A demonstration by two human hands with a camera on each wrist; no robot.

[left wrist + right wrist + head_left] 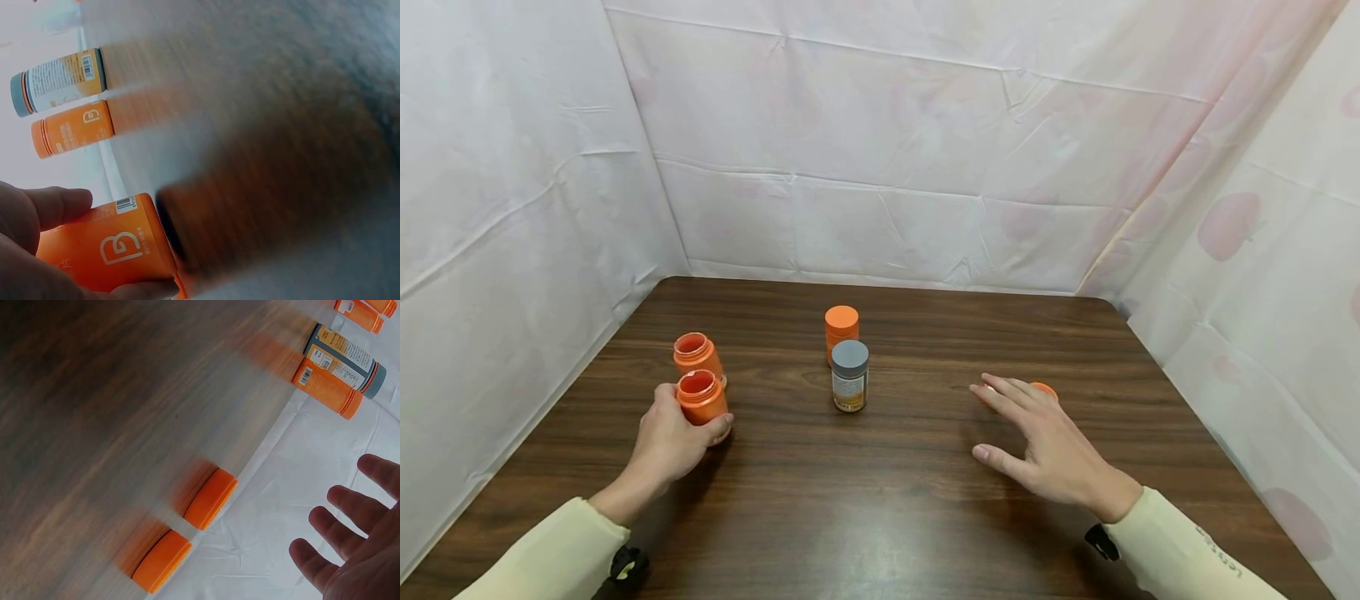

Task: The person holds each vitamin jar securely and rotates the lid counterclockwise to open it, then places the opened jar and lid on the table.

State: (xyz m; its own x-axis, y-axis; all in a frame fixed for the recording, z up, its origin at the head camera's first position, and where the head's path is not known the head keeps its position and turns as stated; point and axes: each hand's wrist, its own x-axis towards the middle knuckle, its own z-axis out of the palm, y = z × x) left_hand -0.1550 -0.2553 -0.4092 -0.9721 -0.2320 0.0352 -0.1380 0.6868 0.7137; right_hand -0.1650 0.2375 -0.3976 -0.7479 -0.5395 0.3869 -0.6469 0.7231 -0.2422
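Observation:
My left hand (670, 442) grips an uncapped orange bottle (702, 407) between thumb and fingers. The bottle is upright, its open mouth facing up. Just behind it stands a second uncapped orange bottle (695, 353). In the left wrist view, thumb and fingers lie on either side of the held bottle (125, 247); whether its base touches the table cannot be told. My right hand (1048, 437) is spread, palm down, holding nothing. Two orange caps, a nearer cap (161, 561) and another cap (210, 499), lie close by, mostly hidden behind that hand in the head view.
Near the table's middle stands a grey-capped bottle (850, 379) with a printed label. Close behind it is a capped orange bottle (842, 323), partly hidden. The dark wooden table (865, 483) is enclosed by pale curtains (895, 150) at the back and sides.

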